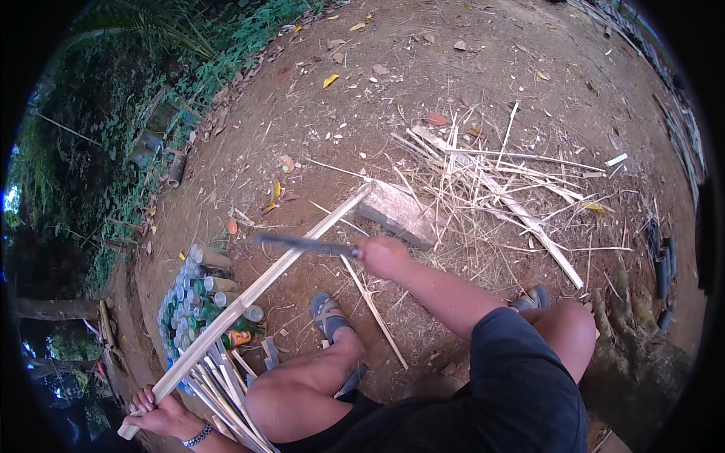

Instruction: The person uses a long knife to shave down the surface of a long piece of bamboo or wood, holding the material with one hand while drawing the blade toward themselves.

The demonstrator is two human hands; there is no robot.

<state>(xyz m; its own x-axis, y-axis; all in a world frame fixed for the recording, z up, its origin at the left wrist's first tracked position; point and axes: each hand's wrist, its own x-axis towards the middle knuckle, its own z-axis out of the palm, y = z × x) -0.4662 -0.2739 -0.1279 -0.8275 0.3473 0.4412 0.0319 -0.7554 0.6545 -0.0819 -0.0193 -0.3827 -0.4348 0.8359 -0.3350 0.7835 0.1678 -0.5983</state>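
Note:
My left hand (162,417) is closed round the near end of a long pale wooden strip (245,300), which slants up and away to the right. Its far end rests on a flat wooden block (398,214) lying on the ground. A machete (302,242) with a dark blade is in my right hand (381,257), fingers wrapped round the handle. The blade points left and passes over the strip; whether it touches the wood I cannot tell. Beside my left leg lies a bundle of split strips (224,389).
Wood shavings and thin slivers (483,181) lie heaped beyond the block on the right. Stacked bottles (198,291) stand left of my sandalled foot (330,313). Tree roots (630,317) rise at the right. Green plants (189,68) edge the dirt ground at the far left.

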